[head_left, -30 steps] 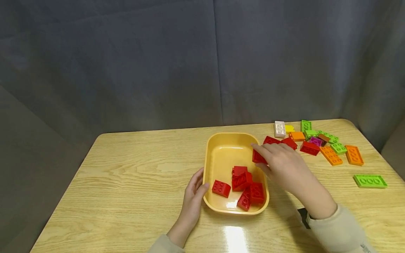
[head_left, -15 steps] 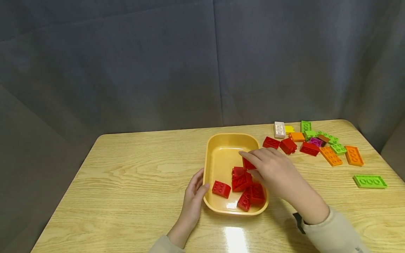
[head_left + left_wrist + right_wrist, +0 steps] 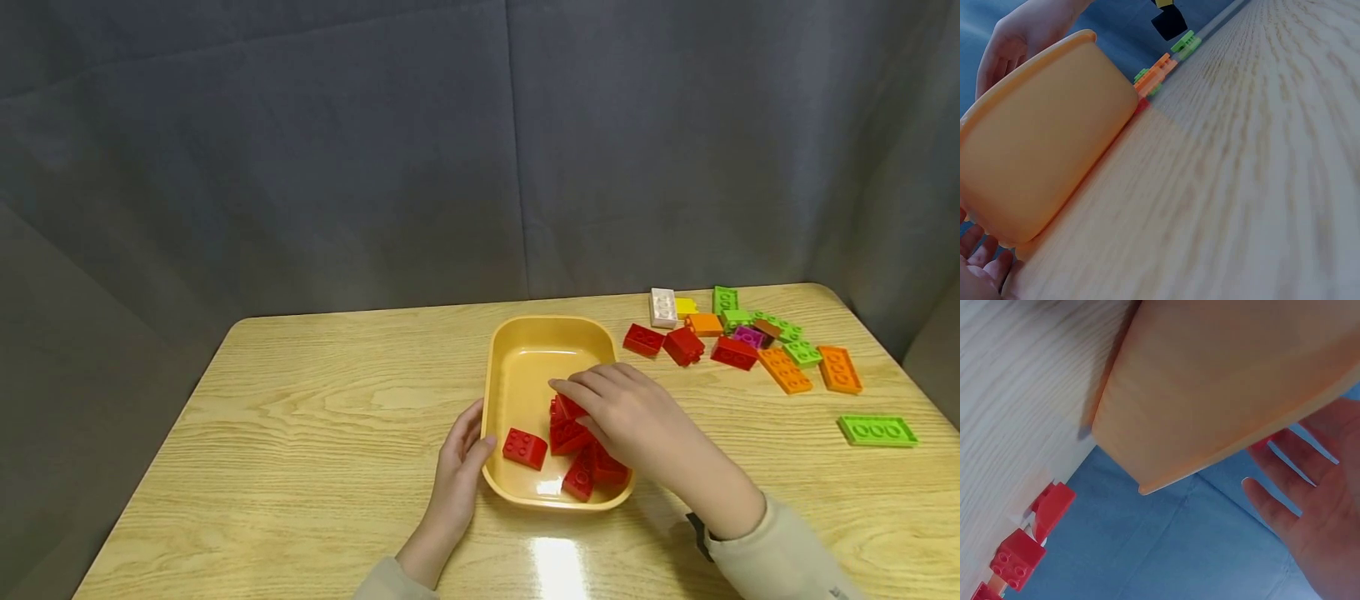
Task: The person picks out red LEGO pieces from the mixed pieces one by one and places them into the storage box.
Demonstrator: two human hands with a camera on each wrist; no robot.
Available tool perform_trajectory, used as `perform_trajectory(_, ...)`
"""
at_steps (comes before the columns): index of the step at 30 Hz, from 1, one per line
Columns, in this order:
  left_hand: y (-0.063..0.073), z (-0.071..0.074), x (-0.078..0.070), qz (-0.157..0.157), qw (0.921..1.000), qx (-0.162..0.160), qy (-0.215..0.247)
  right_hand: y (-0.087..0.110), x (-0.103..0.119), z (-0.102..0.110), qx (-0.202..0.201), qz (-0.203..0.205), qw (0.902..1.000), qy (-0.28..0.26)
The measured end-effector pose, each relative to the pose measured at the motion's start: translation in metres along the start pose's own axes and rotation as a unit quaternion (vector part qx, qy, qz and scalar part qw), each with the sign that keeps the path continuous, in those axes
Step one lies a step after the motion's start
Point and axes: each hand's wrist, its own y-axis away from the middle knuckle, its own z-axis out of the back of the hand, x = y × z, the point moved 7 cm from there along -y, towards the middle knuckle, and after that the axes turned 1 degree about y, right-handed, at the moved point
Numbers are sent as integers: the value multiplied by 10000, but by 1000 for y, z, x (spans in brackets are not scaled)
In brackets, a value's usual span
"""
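Note:
A yellow plastic tub (image 3: 525, 367) stands on the table with several red toy bricks inside, one of them a red brick (image 3: 524, 448) lying apart on the left. My left hand (image 3: 455, 471) grips the tub's left side, thumb over the rim and fingers along the outer wall. Reaching over the right rim, my right hand (image 3: 630, 417) pinches a red brick (image 3: 570, 406) low over the pile; the hand covers part of it. The right wrist view shows the tub's outer wall (image 3: 1210, 394) and the right hand's fingers (image 3: 1285, 456), with only a bit of red by them.
To the right of the tub lie three loose red bricks, among them a tilted red brick (image 3: 683, 346). Beyond are a white brick (image 3: 663, 307), an orange plate (image 3: 840, 369), a lime-green plate (image 3: 877, 430) and several others. A grey curtain (image 3: 375, 167) hangs behind the table.
My right hand has carried a red brick from the tub's right rim inward and down to the pile. The left hand and the tub have stayed in place.

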Motion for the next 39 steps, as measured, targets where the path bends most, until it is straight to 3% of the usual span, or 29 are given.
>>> perform_trajectory(24,0,0,-2,-69,10000,52,-1,-2,10,-4,-23,153,9999,-6)
perform_trajectory(39,0,0,0,-6,10000,5,-34,-1,9,-11,169,42,9998,-33)
